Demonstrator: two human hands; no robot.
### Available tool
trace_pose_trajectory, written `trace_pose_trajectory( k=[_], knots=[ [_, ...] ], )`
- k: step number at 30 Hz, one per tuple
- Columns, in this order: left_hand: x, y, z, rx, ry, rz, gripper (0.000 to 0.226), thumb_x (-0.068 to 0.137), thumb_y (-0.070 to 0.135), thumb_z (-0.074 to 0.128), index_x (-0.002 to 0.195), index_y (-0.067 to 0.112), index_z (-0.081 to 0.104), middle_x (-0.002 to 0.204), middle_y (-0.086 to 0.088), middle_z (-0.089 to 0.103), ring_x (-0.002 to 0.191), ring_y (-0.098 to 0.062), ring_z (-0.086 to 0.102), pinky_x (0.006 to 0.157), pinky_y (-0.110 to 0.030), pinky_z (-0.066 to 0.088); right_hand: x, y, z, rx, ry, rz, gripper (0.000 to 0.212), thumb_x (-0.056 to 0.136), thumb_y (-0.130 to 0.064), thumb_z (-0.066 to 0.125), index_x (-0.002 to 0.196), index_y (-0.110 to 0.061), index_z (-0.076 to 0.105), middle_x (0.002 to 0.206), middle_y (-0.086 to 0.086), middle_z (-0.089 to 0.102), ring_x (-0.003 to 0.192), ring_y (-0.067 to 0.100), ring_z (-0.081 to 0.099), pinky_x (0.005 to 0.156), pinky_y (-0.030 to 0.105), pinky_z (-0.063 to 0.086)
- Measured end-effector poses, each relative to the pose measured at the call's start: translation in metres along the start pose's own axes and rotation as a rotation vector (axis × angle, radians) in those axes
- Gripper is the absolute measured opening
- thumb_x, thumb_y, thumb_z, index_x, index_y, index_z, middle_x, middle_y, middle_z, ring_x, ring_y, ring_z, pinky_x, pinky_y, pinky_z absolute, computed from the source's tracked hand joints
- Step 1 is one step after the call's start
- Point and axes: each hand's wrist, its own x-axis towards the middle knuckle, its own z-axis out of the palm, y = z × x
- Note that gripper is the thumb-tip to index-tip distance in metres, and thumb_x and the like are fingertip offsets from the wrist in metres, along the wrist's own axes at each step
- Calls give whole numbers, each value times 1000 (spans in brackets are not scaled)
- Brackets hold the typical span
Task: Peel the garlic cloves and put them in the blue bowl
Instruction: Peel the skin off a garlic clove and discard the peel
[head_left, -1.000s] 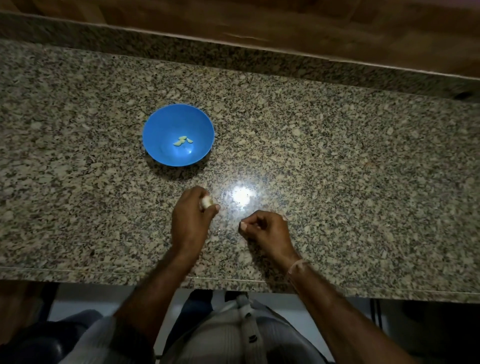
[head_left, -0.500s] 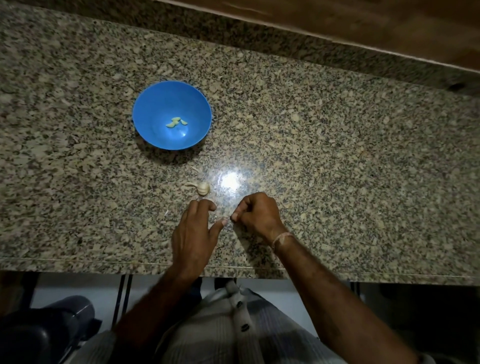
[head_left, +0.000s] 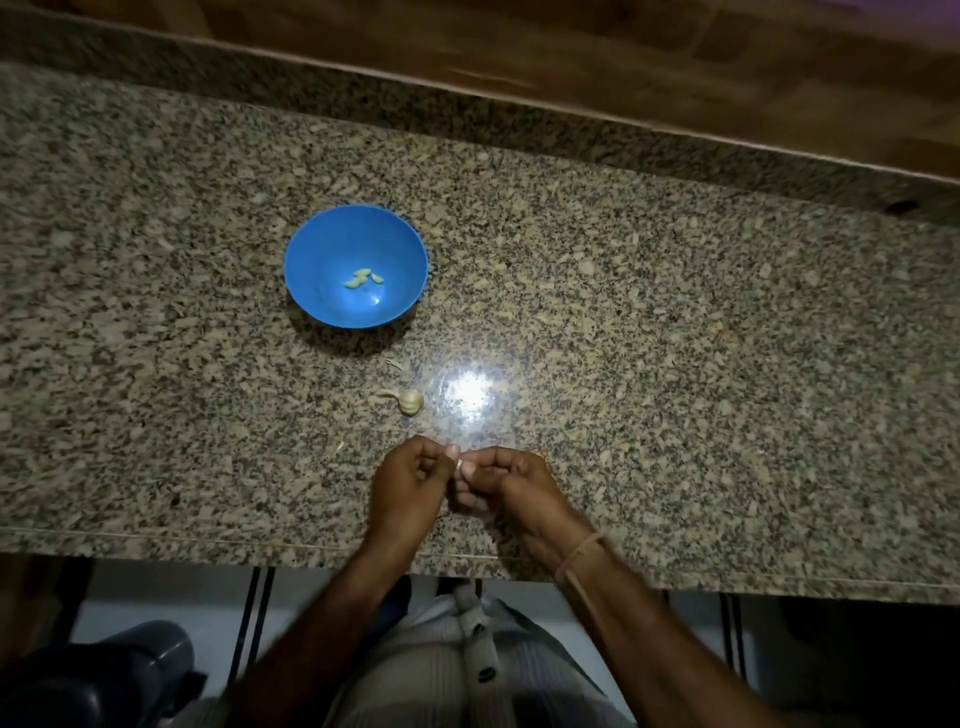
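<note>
A blue bowl (head_left: 317, 270) stands on the granite counter with a few pale peeled cloves (head_left: 363, 278) at its bottom. Nearer me, a small garlic bulb piece (head_left: 409, 401) with a curled stem lies alone on the counter. Just below it my left hand (head_left: 408, 491) and my right hand (head_left: 511, 488) meet fingertip to fingertip. Between them they pinch a small whitish garlic clove (head_left: 460, 464), most of it hidden by my fingers.
Scraps of garlic skin (head_left: 395, 364) lie between the bowl and the bulb piece. A bright light glare (head_left: 470, 396) shines on the counter (head_left: 675, 364). The counter's front edge runs just below my wrists; a wooden wall rises behind.
My left hand let go of the garlic bulb piece, which now lies on the counter. Both hands drew together toward me and now pinch one small clove between them.
</note>
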Motion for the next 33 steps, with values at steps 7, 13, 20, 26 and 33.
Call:
trace_pose_trajectory(
  k=[7,13,20,26,33],
  knots=[
    [-8,6,1,-56,-27,35,30,99,41,67,82,16,69,75,-5,74,75,-27,73,71,-45,59,-7,-3,1,-275,-39,-224,23,105,-13,62,92,5,69,74,10,66,66,14,61,65,26,53],
    [-15,17,11,30,-24,50,29,110,27,47,82,22,51,69,3,59,65,-14,54,62,-35,42,-6,9,10,-222,-74,-173,36,104,-31,57,69,-22,62,61,1,50,60,18,41,60,34,32],
    [-16,27,9,-284,-214,-320,23,111,25,41,89,21,47,63,5,38,50,-9,32,46,-22,22,-3,1,-13,-826,-65,-681,31,107,-17,57,76,-23,54,65,-11,53,63,1,49,60,23,38],
    [-26,19,14,114,-54,93,33,113,30,39,91,12,57,74,-5,63,63,-13,56,56,-28,43,-1,-6,-14,-446,-244,-262,36,109,-25,53,75,-16,58,61,-2,51,56,13,44,57,28,36],
    [-28,32,20,-170,-53,-254,43,112,28,41,73,14,51,54,4,48,44,-9,41,42,-23,31,0,6,-8,-720,59,-512,38,105,-30,61,71,-14,61,60,-5,56,56,5,49,56,26,39]
  ],
)
